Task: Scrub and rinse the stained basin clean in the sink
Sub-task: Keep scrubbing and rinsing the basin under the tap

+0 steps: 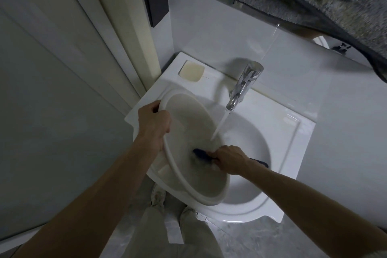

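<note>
Two hands share the work at this stage. My left hand (pixel 154 120) grips the rim of the basin (pixel 188 132) at its upper left edge, fingers curled over the lip and thumb on the outside. My right hand (pixel 229 160) is closed around a dark brush (pixel 202 155), whose head presses against the inner wall in the lower half of the basin.

Position: the basin stands tilted on its edge inside the white sink (pixel 282 132), at centre frame, with its open face turned toward the right. Its lower rim rests near the front edge of the sink. Water (pixel 219 125) runs from the chrome faucet (pixel 243 86) and lands just above the brush head.

Handling, as I judge it:
- The basin appears to be thin plastic, so it should be light and slightly flexible. Hard brush pressure may bow the wall.
- The wet surface is likely slippery. The rolled rim is the only secure hold; the smooth wall offers none.
- Tilted on edge, it may slide or rotate under scrubbing, so my left grip must oppose each stroke.

Relative to my fingers, the rim passes through my left grasp, while the stained inner wall lies directly beneath my right knuckles.
</note>
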Demonstrator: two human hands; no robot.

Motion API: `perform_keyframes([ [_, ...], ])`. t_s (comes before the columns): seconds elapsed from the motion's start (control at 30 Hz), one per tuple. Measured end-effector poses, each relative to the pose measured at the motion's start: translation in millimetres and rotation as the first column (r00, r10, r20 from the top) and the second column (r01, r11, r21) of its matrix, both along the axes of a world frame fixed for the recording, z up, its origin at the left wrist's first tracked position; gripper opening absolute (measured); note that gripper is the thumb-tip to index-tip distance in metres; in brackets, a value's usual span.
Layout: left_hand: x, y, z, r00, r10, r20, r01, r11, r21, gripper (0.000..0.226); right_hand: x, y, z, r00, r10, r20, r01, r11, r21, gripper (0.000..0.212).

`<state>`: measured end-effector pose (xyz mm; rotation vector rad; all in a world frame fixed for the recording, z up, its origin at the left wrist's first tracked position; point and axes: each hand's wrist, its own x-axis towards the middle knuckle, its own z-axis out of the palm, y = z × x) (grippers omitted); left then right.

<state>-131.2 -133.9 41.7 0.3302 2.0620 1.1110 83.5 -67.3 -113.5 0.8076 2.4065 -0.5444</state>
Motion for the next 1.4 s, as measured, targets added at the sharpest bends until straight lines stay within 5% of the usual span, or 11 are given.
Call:
perform_keyframes([
  [0.13,-1.2,2.3,-1.2,1.000,-0.009,-0.003,0.009,1.000,-0.010,0.022,5.2,10.7,-7.1,0.978,-0.192,-0.078,0.204,0.961,0.185,0.038],
  [0.27,-3.7,5.5,-0.3,0.999,0.001,0.035,0.000,1.000,-0.015,0.031,5.2,-4.9,-1.6,0.996,-0.067,-0.060,0.066,0.998,-0.019,0.037],
  [0.37,-6.5,6.4,-5.4,0.999,0.010,0.035,-0.009,1.000,-0.019,0.037,10.1,7.7,-7.4,0.969,-0.222,-0.111,0.238,0.958,0.158,0.038],
  [0.5,-12.8,6.1,-9.4,0.996,0.033,0.081,-0.030,0.999,-0.041,0.029,7.2,-0.3,-0.9,0.990,-0.143,0.002,0.142,0.987,-0.071,0.035],
  [0.63,-13.8,-2.3,-22.0,0.987,0.031,0.158,-0.024,0.999,-0.045,0.042,-5.5,6.5,-0.2,0.900,-0.434,-0.032,0.434,0.901,-0.029,0.031],
  [0.8,-13.4,-8.7,-35.9,0.974,0.035,0.226,-0.022,0.998,-0.058,0.029,-64.5,-19.3,8.9,0.815,-0.572,-0.091,0.526,0.797,-0.296,0.033],
  [0.9,-20.1,-15.9,-41.3,0.959,0.087,0.270,-0.063,0.993,-0.096,0.024,-69.4,-33.0,30.7,0.848,-0.506,-0.158,0.376,0.783,-0.496,0.034],
  [1.07,-25.4,-38.0,-66.2,0.906,0.199,0.374,-0.169,0.979,-0.112,0.055,-22.4,-24.2,46.3,0.969,-0.245,0.027,0.210,0.763,-0.611,0.038],
  [1.17,-27.2,-47.1,-75.5,0.888,0.249,0.387,-0.231,0.968,-0.093,0.065,-0.3,-3.9,34.6,0.958,-0.242,0.151,0.285,0.818,-0.499,0.034],
  [1.27,-20.6,-48.7,-77.8,0.870,0.258,0.419,-0.246,0.966,-0.085,0.067,1.9,10.2,16.8,0.935,-0.310,0.172,0.339,0.925,-0.174,0.030],
  [1.4,-3.2,-42.4,-76.5,0.872,0.205,0.445,-0.199,0.978,-0.061,0.060,-30.0,2.7,-1.4,0.876,-0.482,0.027,0.481,0.867,-0.127,0.031],
])
